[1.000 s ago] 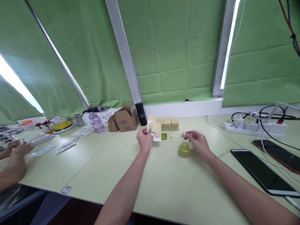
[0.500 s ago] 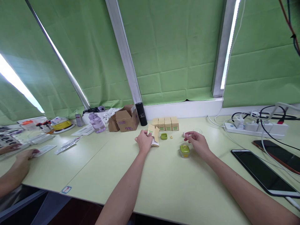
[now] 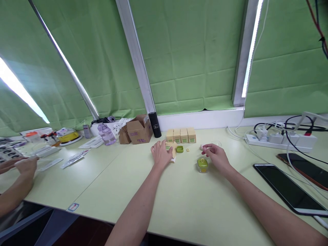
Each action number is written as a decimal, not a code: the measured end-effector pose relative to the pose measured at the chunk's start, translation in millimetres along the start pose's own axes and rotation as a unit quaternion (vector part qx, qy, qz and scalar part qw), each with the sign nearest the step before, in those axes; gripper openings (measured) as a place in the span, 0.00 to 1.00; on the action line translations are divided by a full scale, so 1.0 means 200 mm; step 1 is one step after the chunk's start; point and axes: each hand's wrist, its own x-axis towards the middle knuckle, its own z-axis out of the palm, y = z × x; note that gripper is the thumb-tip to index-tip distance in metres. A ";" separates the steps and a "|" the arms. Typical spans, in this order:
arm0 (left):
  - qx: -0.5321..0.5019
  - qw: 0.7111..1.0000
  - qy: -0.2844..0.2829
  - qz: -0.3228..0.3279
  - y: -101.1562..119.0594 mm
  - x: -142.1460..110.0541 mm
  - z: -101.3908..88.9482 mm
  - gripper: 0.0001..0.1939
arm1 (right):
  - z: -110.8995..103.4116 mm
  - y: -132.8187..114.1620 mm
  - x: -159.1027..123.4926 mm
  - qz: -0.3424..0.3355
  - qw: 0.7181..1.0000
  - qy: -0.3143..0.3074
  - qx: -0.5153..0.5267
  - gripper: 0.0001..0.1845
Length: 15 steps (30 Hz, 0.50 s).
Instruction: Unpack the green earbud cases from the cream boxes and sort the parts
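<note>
My left hand (image 3: 161, 154) lies with its fingers apart over a small opened kraft carton (image 3: 171, 155) on the table, partly covering it. Beside that carton sits a green square tray-like piece (image 3: 179, 149), with a tiny yellowish piece (image 3: 188, 150) to its right. My right hand (image 3: 215, 155) pinches a small pale object (image 3: 201, 147), too little of which shows to name. Below its fingertips stands a small clear container with a green knobbed lid (image 3: 202, 164). A thin clear round piece (image 3: 216, 143) lies just behind this hand.
Several small kraft boxes (image 3: 180, 135) stand in a row behind. A cardboard box (image 3: 139, 130), black cylinder (image 3: 154, 125) and purple bottle (image 3: 106, 134) are to the left. Phones (image 3: 287, 188) and a power strip (image 3: 279, 141) lie right. A co-worker's hands (image 3: 27, 167) are far left.
My left hand has loosened from the kraft carton and spread its fingers over it, the carton now lying lower and flatter. My right hand stays put. The co-worker's hands have drawn together.
</note>
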 end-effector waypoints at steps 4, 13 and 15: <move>0.023 0.997 -0.059 0.038 -0.01 -0.01 0.02 0.25 | 0.00 0.01 0.00 -0.009 1.000 0.002 0.000 0.23; 0.059 0.996 -0.072 0.014 -0.01 -0.01 0.01 0.23 | 0.00 0.03 0.01 -0.009 1.000 0.004 -0.007 0.22; 0.057 0.996 -0.069 0.017 -0.01 -0.01 0.01 0.23 | 0.00 0.03 0.01 -0.010 1.000 0.003 -0.017 0.21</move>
